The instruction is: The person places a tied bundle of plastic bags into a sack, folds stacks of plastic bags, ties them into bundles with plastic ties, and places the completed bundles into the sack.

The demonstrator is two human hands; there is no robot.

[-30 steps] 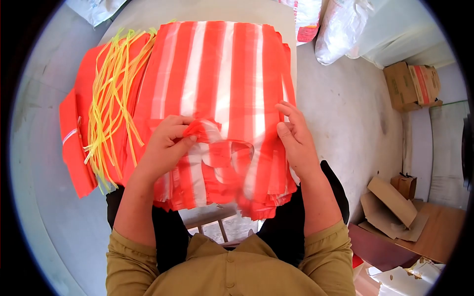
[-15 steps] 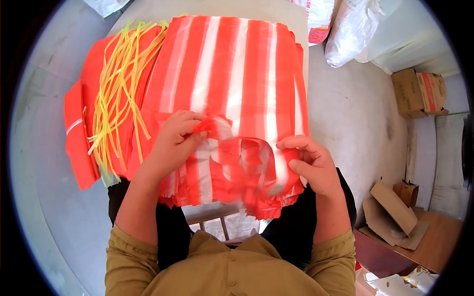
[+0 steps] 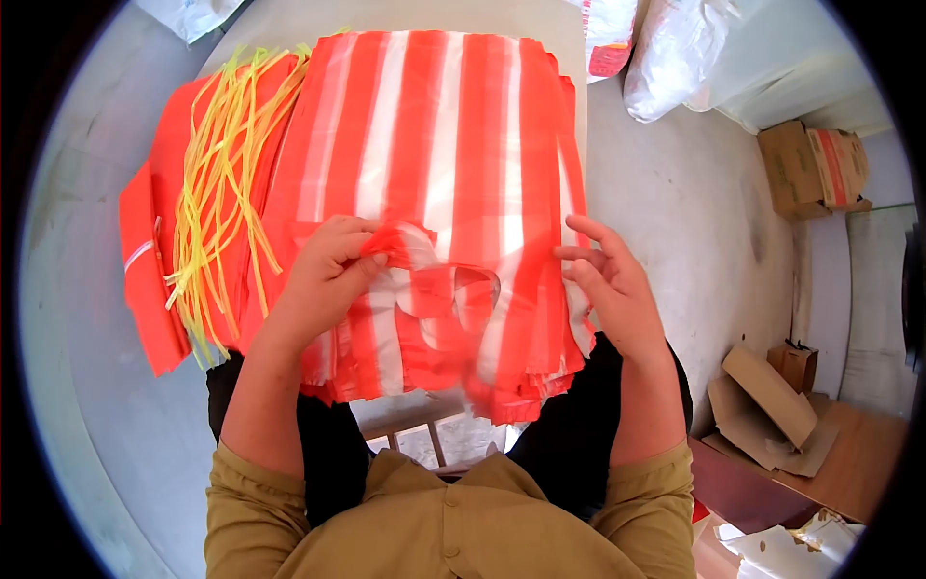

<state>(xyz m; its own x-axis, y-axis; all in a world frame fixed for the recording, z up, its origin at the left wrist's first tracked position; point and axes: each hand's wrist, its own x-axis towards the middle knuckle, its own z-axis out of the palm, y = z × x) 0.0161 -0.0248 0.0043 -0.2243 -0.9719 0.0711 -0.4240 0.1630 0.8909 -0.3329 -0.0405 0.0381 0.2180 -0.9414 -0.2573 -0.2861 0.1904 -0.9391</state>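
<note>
A thick stack of red-and-white striped plastic sheets (image 3: 439, 145) lies in front of me, its near end hanging over my lap. My left hand (image 3: 333, 275) pinches the gathered edge of the top striped plastic sheet (image 3: 410, 241) between thumb and fingers. Below that grip, the loose part of the sheet is crumpled and partly blurred. My right hand (image 3: 612, 285) is at the stack's right edge, fingers apart, with nothing visible held in them. Whether its fingertips touch the plastic I cannot tell.
Yellow ties (image 3: 217, 193) lie in a loose bunch over folded red material (image 3: 149, 275) at the left. White plastic sacks (image 3: 680, 58) stand at the back right. Cardboard boxes (image 3: 805, 169) sit by the right wall, with an opened carton (image 3: 762, 415) on a brown surface lower right.
My right hand has let go of the crumpled sheet and moved slightly up and right, its fingers spreading. The left hand keeps its pinch. The whole view has shifted a little.
</note>
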